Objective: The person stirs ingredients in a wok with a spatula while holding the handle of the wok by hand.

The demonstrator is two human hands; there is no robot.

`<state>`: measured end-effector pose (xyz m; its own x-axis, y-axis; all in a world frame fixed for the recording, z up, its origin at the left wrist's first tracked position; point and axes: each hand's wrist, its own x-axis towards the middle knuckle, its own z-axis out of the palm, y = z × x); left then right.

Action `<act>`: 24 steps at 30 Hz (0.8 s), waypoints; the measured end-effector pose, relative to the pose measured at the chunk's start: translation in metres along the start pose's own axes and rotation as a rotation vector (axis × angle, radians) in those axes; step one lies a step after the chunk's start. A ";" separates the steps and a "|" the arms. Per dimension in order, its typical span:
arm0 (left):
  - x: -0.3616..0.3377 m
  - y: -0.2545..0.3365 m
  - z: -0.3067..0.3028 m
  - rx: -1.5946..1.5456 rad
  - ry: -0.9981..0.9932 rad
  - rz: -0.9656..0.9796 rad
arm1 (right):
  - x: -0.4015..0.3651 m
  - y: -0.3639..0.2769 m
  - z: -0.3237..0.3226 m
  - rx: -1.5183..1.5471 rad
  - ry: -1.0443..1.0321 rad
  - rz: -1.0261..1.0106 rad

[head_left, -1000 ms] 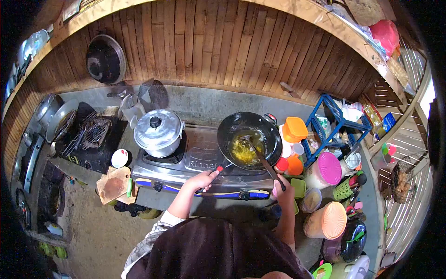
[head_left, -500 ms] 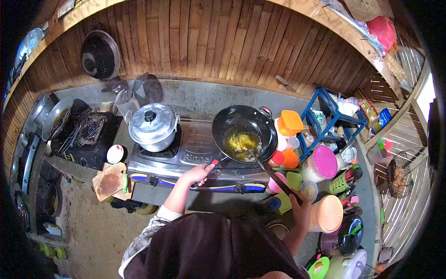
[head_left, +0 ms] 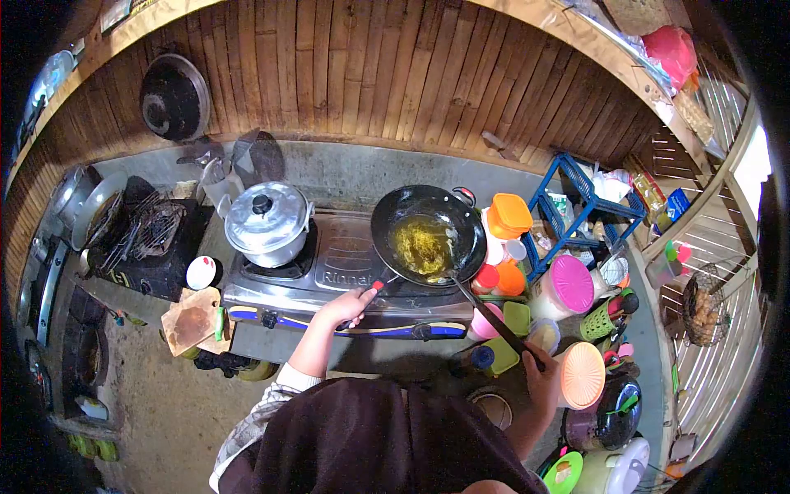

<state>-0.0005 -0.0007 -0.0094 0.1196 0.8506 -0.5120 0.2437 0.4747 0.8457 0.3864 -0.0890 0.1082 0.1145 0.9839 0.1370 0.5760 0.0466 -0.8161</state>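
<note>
Frying pan (head_left: 424, 211), black and deep, sat over the right part of the stove (head_left: 346, 239), with yellow food (head_left: 420, 247) in a shiny liquid at its bottom. The left hand (head_left: 343, 309) was closed around the pan's handle, just behind a red part of it. The right hand (head_left: 539, 372) had its fingers wrapped around the dark handle of a long spatula (head_left: 495, 322), which slanted up to the near side of the pan; its tip was too small to make out clearly. On the stove's left part stood a silver pot (head_left: 267, 222) with its lid on. Just right of the pan was an orange tub (head_left: 510, 216), and a jar with a peach lid (head_left: 583, 375) stood close beside the right hand. Farther off, a blue rack (head_left: 591, 198) held bags and packets. Left of the stove lay a chopping board (head_left: 191, 321).
</note>
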 end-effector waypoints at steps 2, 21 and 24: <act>-0.002 0.001 0.001 0.014 0.012 0.010 | -0.001 0.000 -0.002 -0.005 -0.006 0.032; -0.007 0.006 0.008 0.025 0.038 0.041 | 0.014 0.023 0.012 -0.074 -0.040 -0.068; -0.005 0.004 0.009 0.001 0.040 0.028 | 0.017 0.005 0.025 -0.024 -0.078 0.025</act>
<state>0.0084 -0.0054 -0.0046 0.0877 0.8718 -0.4819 0.2418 0.4507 0.8593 0.3712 -0.0678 0.0920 0.0668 0.9952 0.0718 0.5927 0.0183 -0.8052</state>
